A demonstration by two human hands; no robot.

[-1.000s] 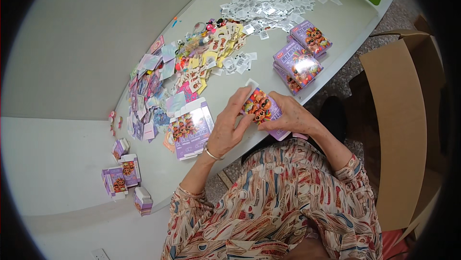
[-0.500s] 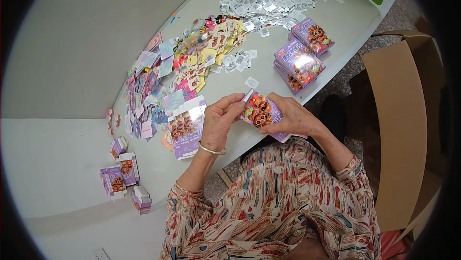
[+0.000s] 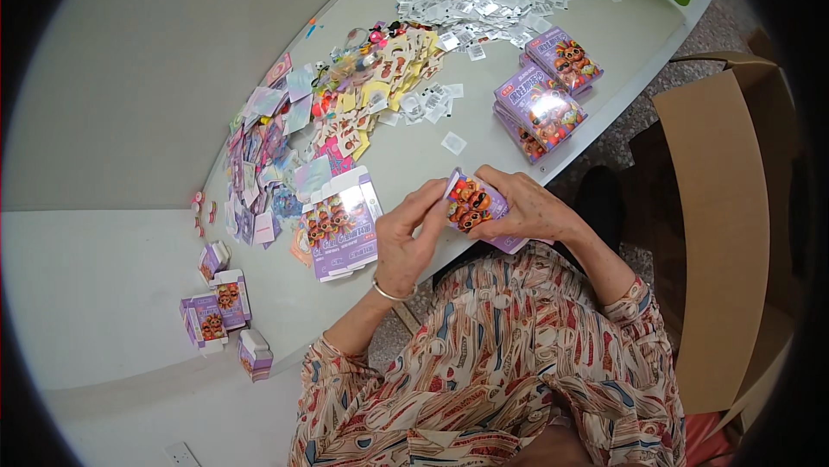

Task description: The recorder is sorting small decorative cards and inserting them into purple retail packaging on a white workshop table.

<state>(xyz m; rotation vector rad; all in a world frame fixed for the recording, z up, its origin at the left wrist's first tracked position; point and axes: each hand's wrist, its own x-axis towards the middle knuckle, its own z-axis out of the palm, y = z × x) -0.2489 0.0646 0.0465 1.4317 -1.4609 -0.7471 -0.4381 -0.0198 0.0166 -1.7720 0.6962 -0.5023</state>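
A small purple cardboard box point(image 3: 472, 206) with cartoon characters on its face is held between my two hands, just off the table's near edge. My right hand point(image 3: 531, 210) wraps round its right side, thumb across the front. At the box's upper left end, the fingers and thumb of my left hand point(image 3: 411, 232) pinch the edge by a white flap, which they partly hide. Beside my left wrist, flat purple box blanks point(image 3: 345, 227) lie on the table. A lone white square sachet point(image 3: 453, 143) rests beyond the held box.
Stacked purple boxes point(image 3: 540, 111) stand at the table's right edge. Silvery sachets point(image 3: 484, 1) heap at the back; colourful cards and small trinkets point(image 3: 268, 156) pile at left. Several small boxes point(image 3: 229, 299) sit at far left. A large open carton point(image 3: 712, 234) stands right of the table.
My left hand has shifted a little right and down, closer over the box's end. The white flap there stands out less than before. My right hand keeps its hold.
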